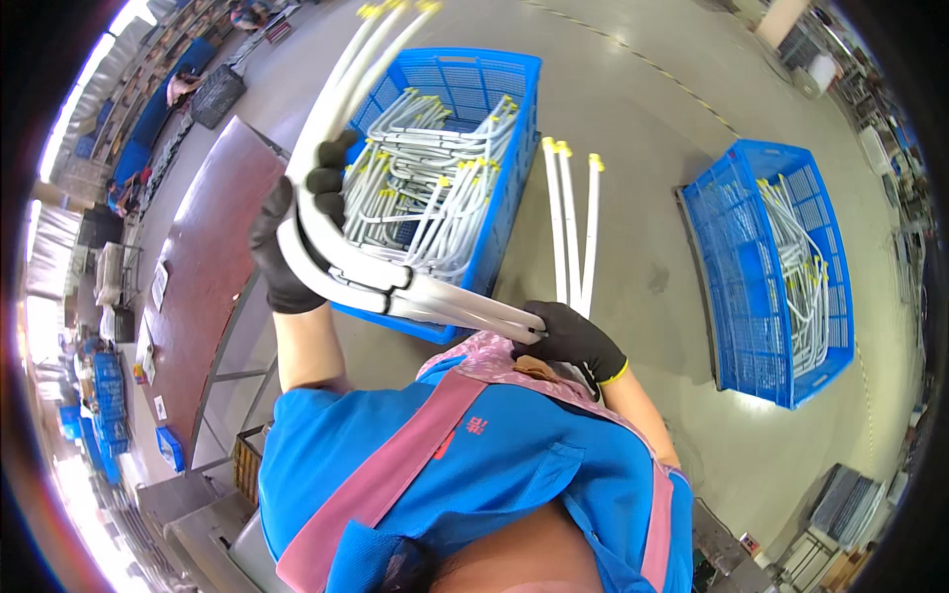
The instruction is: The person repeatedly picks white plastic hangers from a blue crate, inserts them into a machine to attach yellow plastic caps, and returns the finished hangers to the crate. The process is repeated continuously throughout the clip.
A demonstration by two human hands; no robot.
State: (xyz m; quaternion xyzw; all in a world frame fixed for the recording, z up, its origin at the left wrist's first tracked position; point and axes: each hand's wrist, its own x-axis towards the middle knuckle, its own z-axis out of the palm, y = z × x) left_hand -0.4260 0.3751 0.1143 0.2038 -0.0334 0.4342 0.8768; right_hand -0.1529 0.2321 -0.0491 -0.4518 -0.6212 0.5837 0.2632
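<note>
Both my hands, in black gloves, hold a bundle of bent white tubes [450, 299] across my front. My left hand [297, 222] is wrapped round the curved part, its fingers on both sides of the tubes. My right hand [573, 343] is closed on the other end of the bundle. Dark bands circle the tubes between my hands. Yellow tips show at the far upper left, and three more white tube lengths [568, 227] with yellow tips point away beyond my right hand. Behind the bundle stands a blue crate [526, 119] full of similar tubes [425, 178].
A second blue crate [732, 257] with tubes stands on the floor at the right. To my left is a long reddish-brown table [213, 227]. Stacked grey panels [845, 504] are at the lower right. Other people [183, 87] are far off at the upper left.
</note>
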